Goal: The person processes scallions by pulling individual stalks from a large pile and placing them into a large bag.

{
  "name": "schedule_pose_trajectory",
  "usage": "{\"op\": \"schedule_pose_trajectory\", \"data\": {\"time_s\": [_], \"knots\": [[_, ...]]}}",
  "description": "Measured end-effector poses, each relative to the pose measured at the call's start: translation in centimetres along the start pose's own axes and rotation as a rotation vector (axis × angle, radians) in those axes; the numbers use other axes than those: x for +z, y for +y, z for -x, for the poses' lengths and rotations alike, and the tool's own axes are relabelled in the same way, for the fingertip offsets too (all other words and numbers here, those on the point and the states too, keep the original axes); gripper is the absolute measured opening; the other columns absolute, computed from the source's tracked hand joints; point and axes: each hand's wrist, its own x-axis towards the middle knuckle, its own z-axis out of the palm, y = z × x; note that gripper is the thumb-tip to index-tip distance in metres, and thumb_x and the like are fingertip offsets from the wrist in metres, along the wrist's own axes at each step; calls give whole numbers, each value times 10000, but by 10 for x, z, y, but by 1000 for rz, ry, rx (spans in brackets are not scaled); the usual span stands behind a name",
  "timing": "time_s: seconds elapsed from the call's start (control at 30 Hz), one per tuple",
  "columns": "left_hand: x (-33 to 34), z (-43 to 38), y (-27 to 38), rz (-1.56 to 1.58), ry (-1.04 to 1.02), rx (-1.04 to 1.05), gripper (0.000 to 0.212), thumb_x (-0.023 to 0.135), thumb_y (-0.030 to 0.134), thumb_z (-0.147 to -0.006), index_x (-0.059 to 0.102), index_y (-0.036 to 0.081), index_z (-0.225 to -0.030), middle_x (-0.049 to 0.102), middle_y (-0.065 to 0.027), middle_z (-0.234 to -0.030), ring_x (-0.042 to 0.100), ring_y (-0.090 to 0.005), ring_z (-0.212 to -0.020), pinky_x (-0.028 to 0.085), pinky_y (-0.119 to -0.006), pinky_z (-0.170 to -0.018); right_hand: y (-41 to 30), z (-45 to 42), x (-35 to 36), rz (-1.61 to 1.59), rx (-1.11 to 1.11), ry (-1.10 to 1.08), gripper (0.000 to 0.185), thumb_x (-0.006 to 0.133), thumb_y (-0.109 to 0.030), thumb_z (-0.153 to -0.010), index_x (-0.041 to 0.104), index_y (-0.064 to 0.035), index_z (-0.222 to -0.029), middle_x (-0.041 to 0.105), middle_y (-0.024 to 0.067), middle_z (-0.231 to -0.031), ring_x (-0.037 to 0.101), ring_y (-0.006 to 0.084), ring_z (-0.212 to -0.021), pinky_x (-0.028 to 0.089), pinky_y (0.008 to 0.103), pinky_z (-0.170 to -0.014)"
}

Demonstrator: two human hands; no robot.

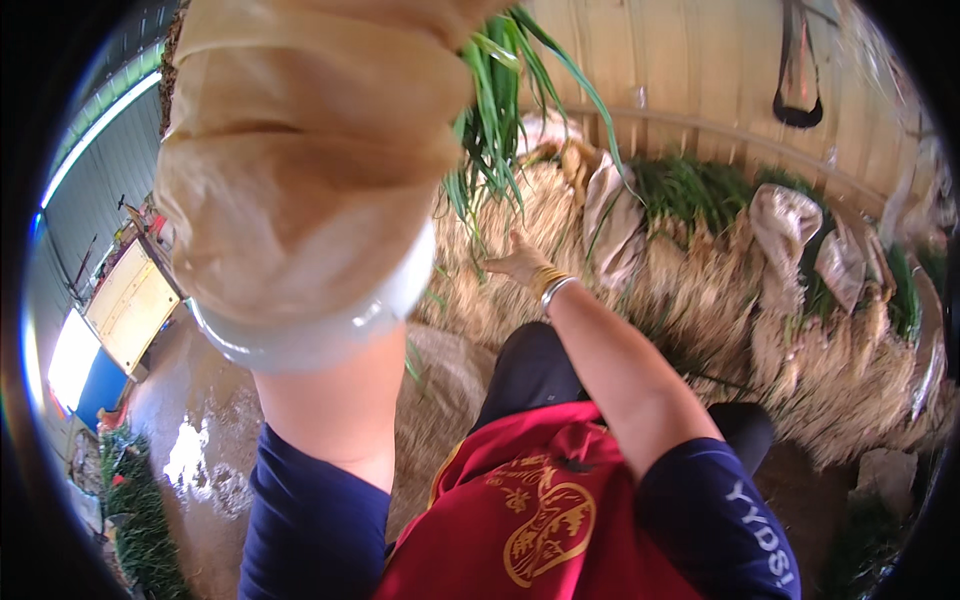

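My left hand [480, 9] is in a loose tan glove [315, 150] with a pale cuff, raised very near the camera. A bunch of long green leaves [491, 97] hangs from its far end at the top edge, where the fingers are cut off from view. Bare and with its fingers spread, my right hand [523, 262] reaches just below the leaf tips. A silver bangle [559, 291] and yellow bands circle that wrist. Behind it lies a wide heap of leafy plants with pale, fibrous roots [675, 300] facing me; no plant shows in its fingers.
Crumpled woven sacks [784, 225] lie among the heaped plants, before a corrugated metal wall [675, 67]. A black strap [799, 112] hangs there. To the left are a wet floor [195, 450], a pale panel [135, 304] and more greenery [142, 510]. A red apron [487, 517] covers my front.
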Motion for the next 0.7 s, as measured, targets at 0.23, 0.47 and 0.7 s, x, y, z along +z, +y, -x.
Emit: {"op": "schedule_pose_trajectory", "data": {"time_s": [0.23,0.47,0.7], "knots": [[87,-40,19,177,-313,66,263,366,247,-962,524,41,-999,571,-71,-901,540,-154,-836,474,-310,-796,11,-41,7,651,-252,195,246,501,-147,-891,641,-3,-1033,597,209,-1129,613,315,-995,479,365,-891],[105,-96,17,632,-782,11,263,365,233,-951,519,20,-955,562,-87,-867,546,-182,-821,464,-346,-798,248,93,-55,912,68,-218,359,514,-279,-879,612,-34,-1123,590,209,-1148,599,320,-1039,466,442,-883],[53,-77,9,553,-560,-32,94,501,152,-874,547,80,-836,604,-42,-857,559,-155,-915,434,-275,-898,-107,144,-101,-325,-298,-22,519,631,-437,-841,541,-19,-1134,621,58,-866,589,127,-725,493,245,-624]]}}
